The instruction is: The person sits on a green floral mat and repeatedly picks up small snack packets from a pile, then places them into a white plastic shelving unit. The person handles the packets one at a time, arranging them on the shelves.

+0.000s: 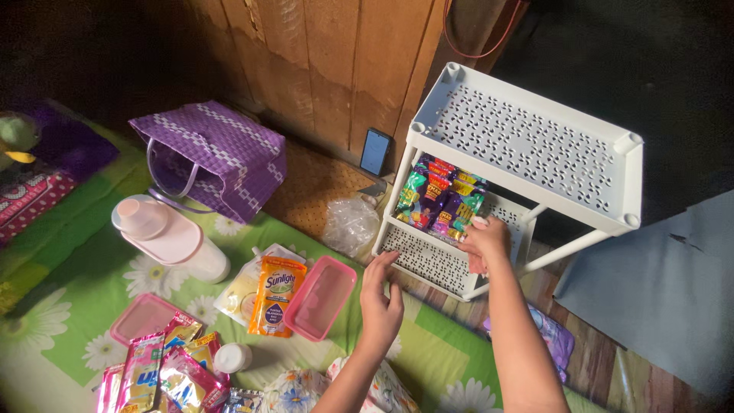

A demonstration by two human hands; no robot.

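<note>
So over at the left edge of the floral mat (69, 283) there's a pile of shiny sachets (164, 371) near the bottom corner, with a pink lid (141, 317) just above them and a small white bottle (232, 357) beside them. Further up sits a big white jug with a pink cap (164, 237), and behind it a purple woven bag (218, 157) lying tipped toward the wooden wall. Toward the middle of the mat there's an orange dish soap pouch (277, 297) on top of a pale packet, touching a pink plastic container (321, 298). A crumpled clear plastic bag (352, 224) lies near the rack's left leg. The left hand (380, 300) is open, fingers loosely spread, fingertips right at the front edge of the white perforated rack (527, 145), holding nothing. The right hand (485, 243) is over the lower shelf, fingers curled against the colourful snack packets (441, 200) stacked at that shelf's back left corner. Can't tell if it's actually gripping one.
</note>
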